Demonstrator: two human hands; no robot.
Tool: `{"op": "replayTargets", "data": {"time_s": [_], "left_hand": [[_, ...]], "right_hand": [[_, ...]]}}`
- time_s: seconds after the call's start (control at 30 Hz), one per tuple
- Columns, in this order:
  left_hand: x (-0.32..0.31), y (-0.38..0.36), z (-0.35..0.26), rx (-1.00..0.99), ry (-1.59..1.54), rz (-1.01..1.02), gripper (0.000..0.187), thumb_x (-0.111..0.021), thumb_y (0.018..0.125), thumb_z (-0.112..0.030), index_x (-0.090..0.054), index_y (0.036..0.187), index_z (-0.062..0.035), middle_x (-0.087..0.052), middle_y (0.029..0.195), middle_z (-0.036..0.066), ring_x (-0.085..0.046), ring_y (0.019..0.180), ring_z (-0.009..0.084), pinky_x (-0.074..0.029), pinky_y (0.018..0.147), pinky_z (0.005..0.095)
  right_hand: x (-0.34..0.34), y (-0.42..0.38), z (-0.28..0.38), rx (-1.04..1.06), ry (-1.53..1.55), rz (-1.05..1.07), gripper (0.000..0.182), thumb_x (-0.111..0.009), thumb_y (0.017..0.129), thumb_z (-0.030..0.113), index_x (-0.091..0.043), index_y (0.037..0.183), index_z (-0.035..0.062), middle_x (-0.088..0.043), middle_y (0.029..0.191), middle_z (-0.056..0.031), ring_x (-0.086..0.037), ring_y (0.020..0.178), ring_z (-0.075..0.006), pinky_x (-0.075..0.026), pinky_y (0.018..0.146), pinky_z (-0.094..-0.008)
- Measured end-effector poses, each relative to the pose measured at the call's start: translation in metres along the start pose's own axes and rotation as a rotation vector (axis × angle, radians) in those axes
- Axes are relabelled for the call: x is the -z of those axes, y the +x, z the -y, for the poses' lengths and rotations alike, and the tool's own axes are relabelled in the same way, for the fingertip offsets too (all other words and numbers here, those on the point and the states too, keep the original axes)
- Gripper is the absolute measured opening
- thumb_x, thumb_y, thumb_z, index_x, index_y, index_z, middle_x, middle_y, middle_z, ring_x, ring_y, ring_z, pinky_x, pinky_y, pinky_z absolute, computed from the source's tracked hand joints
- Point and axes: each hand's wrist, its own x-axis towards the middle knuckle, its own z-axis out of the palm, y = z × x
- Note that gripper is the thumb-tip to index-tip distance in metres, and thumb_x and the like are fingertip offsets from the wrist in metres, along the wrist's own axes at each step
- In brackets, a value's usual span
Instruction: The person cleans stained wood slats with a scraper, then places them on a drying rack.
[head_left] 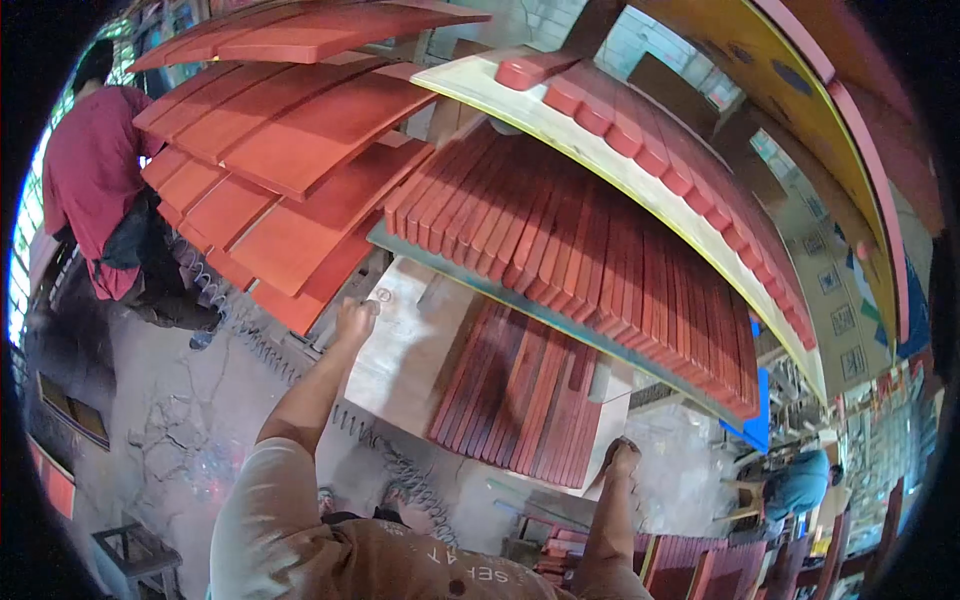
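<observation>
A pale board [400,335] carrying a row of dark red wooden slats [520,390] lies in front of my body. My left hand [357,320] is closed at the board's left edge, its fingers partly hidden. On the other side, my right hand [622,455] is closed at the board's right edge near the corner. Just beyond, a higher shelf board [560,318] holds a long row of upright red slats [580,240]. Above it, another pale shelf [650,200] bears more slats [690,190] with rounded ends.
Tiers of orange-red panels [290,130] jut out at upper left. A person in a maroon top [95,190] stands at far left; another in a teal top [797,485] is at right. A stool [135,555] stands lower left. More red slats [690,570] lie lower right.
</observation>
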Motion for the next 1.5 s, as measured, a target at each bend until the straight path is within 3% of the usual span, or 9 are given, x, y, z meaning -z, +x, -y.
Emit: {"op": "replayTargets", "data": {"time_s": [0.3,0.67,0.73,0.87,1.0,1.13,1.27,1.37,1.5], "left_hand": [[-0.071,0.058,0.019,0.625,-0.303,0.182,0.045,-0.055,0.068,-0.036,-0.060,0.100,-0.0051,-0.056,0.098,0.030,-0.053,0.095,0.0440,-0.041,0.083,0.0478],[-0.015,0.101,-0.045,0.673,-0.297,0.230,0.053,-0.044,0.078,-0.047,-0.052,0.112,-0.0070,-0.056,0.105,0.023,-0.053,0.098,0.0398,-0.041,0.083,0.0481],[-0.098,0.087,0.013,0.300,-0.066,-0.009,0.049,-0.047,0.077,-0.040,-0.052,0.111,-0.0048,-0.056,0.106,0.023,-0.052,0.100,0.0388,-0.041,0.084,0.0471],[-0.060,0.074,0.007,0.375,-0.090,0.407,0.046,-0.053,0.073,-0.025,-0.051,0.112,0.0006,-0.052,0.111,0.024,-0.049,0.104,0.0367,-0.041,0.088,0.0418],[0.037,0.003,-0.059,0.040,-0.601,-0.340,0.048,-0.055,0.070,-0.015,-0.047,0.112,0.0068,-0.055,0.105,0.020,-0.049,0.106,0.0297,-0.038,0.092,0.0388],[0.133,-0.065,-0.090,0.411,-1.513,0.525,0.053,-0.057,0.070,-0.029,-0.047,0.110,0.0044,-0.055,0.092,0.014,-0.054,0.086,0.0226,-0.041,0.080,0.0335],[0.246,-0.058,-0.170,0.060,-2.093,1.388,0.056,-0.052,0.069,-0.046,-0.052,0.096,0.0034,-0.056,0.086,0.013,-0.054,0.074,0.0216,-0.043,0.068,0.0323],[0.295,-0.053,-0.257,-0.701,-2.216,1.903,0.047,-0.049,0.075,-0.044,-0.060,0.076,0.0012,-0.057,0.062,0.012,-0.054,0.048,0.0257,-0.042,0.043,0.0322],[0.345,-0.114,-0.288,-0.545,-2.443,1.858,0.047,-0.041,0.088,-0.042,-0.066,0.083,-0.0016,-0.057,0.063,0.011,-0.050,0.043,0.0188,-0.036,0.040,0.0296]], "right_hand": [[-0.035,0.070,0.000,0.033,0.068,0.009,0.021,-0.047,0.077,0.000,-0.049,0.058,0.0077,-0.045,0.051,0.0004,-0.041,0.040,-0.0087,-0.031,0.035,-0.0239],[-0.056,0.117,-0.016,0.125,0.164,-0.001,0.013,-0.054,0.083,0.009,-0.052,0.070,0.0059,-0.049,0.057,0.0006,-0.042,0.042,-0.0078,-0.034,0.035,-0.0232],[-0.051,0.131,-0.026,0.125,0.201,0.126,0.017,-0.052,0.084,0.011,-0.049,0.067,0.0091,-0.046,0.054,0.0013,-0.041,0.040,-0.0077,-0.032,0.035,-0.0221],[-0.055,0.066,0.019,0.138,0.017,0.262,0.010,-0.042,0.084,0.011,-0.041,0.074,0.0101,-0.043,0.050,-0.0007,-0.040,0.038,-0.0090,-0.032,0.033,-0.0234],[-0.052,-0.027,0.063,0.217,-0.585,-0.156,0.042,-0.045,0.076,0.002,-0.046,0.116,-0.0072,-0.061,0.094,-0.0192,-0.061,0.084,-0.0289,-0.048,0.075,-0.0335],[-0.020,-0.096,0.024,0.637,-0.247,-0.491,0.032,-0.043,0.074,-0.005,-0.053,0.104,-0.0044,-0.060,0.095,-0.0181,-0.056,0.092,-0.0292,-0.042,0.083,-0.0319],[-0.004,-0.243,-0.040,0.389,-0.386,-0.345,0.018,-0.046,0.081,0.002,-0.057,0.095,-0.0001,-0.060,0.081,-0.0195,-0.059,0.074,-0.0324,-0.046,0.070,-0.0374],[0.013,-0.360,-0.140,0.069,-0.781,0.016,0.016,-0.047,0.081,0.007,-0.057,0.092,0.0009,-0.058,0.080,-0.0230,-0.057,0.076,-0.0385,-0.045,0.067,-0.0428],[0.059,-0.509,-0.231,-0.174,-0.822,0.304,0.023,-0.051,0.076,0.013,-0.060,0.095,0.0060,-0.061,0.089,-0.0200,-0.058,0.086,-0.0354,-0.045,0.078,-0.0421]]}}
